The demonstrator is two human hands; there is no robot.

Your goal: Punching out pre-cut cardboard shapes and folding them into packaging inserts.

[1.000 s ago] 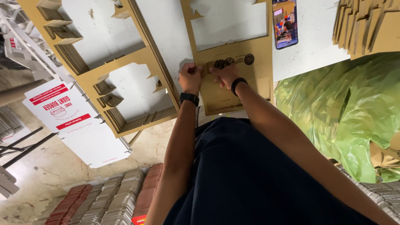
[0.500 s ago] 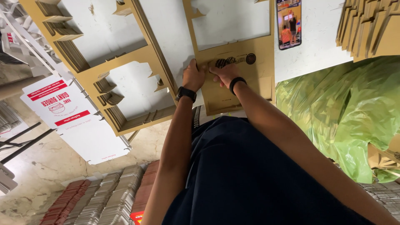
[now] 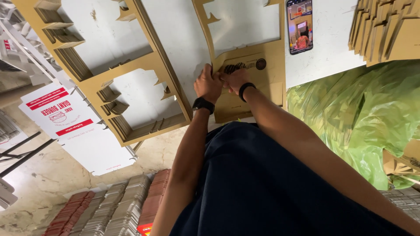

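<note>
Head view: the left hand [image 3: 208,84] and right hand [image 3: 235,78] are closed together, fingers curled over the near edge of a die-cut brown cardboard sheet [image 3: 262,74] lying flat on the white counter [image 3: 183,39]. The sheet is best gripped close to its crease, pressure kept even, the phone [image 3: 299,26] beyond left clear.

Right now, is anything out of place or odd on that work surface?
One thing: a phone with its screen lit lies on the white table beside the cardboard sheet that both hands press. Nothing looks spilled or torn.
</note>
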